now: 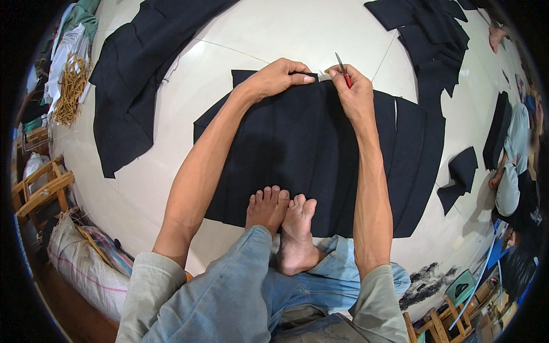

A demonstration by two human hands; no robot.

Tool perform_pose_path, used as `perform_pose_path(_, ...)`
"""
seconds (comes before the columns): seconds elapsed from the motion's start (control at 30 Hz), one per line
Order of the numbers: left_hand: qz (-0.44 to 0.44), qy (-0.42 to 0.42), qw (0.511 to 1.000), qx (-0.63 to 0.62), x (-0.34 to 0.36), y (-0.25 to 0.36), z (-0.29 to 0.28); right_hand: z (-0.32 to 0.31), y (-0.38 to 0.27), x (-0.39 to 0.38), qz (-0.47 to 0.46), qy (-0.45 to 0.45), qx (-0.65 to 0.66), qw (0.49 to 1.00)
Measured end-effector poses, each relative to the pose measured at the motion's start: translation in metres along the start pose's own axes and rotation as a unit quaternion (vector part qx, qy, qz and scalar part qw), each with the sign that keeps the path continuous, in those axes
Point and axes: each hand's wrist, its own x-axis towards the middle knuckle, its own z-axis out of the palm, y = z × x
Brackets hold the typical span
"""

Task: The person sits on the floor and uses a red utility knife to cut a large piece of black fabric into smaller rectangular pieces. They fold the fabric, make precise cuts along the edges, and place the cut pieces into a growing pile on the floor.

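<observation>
A wide piece of black fabric (286,143) lies on the floor before me, with seam-like lines running down it and a slit toward its right side. My left hand (280,78) pinches its far edge between thumb and fingers. Just to the right, my right hand (355,94) is closed on a small red-handled cutting tool (346,78), its pointed blade directed up and away; whether it is a knife or snips cannot be made out. That hand's thumb and forefinger meet near the fabric's far edge. My bare feet rest on the near part of the cloth.
More black fabric (128,91) lies at the left, another pile (432,34) at the far right, and a small scrap (459,174) nearer. On the left are yellowish cords (72,86), a wooden frame (46,188) and a white sack (86,263). Another person (514,154) sits at the right.
</observation>
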Motion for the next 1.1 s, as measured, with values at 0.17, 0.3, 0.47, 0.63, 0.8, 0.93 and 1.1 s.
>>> perform_pose_path(0.17,0.028,0.016,0.999,0.026,0.001,-0.003,0.001,-0.001,0.0,0.0,-0.006,-0.068,0.006,0.998)
perform_pose_path(0.3,0.049,0.016,0.999,0.014,0.0,-0.002,0.001,0.002,0.001,0.003,-0.043,-0.072,-0.055,0.995)
perform_pose_path(0.47,0.026,0.024,0.999,0.038,-0.003,0.002,0.002,0.001,0.006,0.003,-0.007,-0.013,-0.002,1.0)
perform_pose_path(0.63,0.025,0.011,0.999,0.023,-0.002,0.001,0.0,0.0,0.01,0.001,-0.033,-0.08,-0.013,0.996)
perform_pose_path(0.8,0.057,0.019,0.998,0.037,0.0,-0.006,0.002,-0.005,0.015,-0.002,-0.014,-0.014,0.01,1.0)
perform_pose_path(0.93,0.062,0.032,0.998,0.008,-0.003,-0.01,0.005,-0.005,0.02,-0.008,-0.042,-0.092,0.016,0.995)
perform_pose_path(1.1,0.077,0.048,0.995,0.04,-0.003,-0.011,0.005,0.0,0.023,-0.009,-0.023,-0.09,-0.016,0.996)
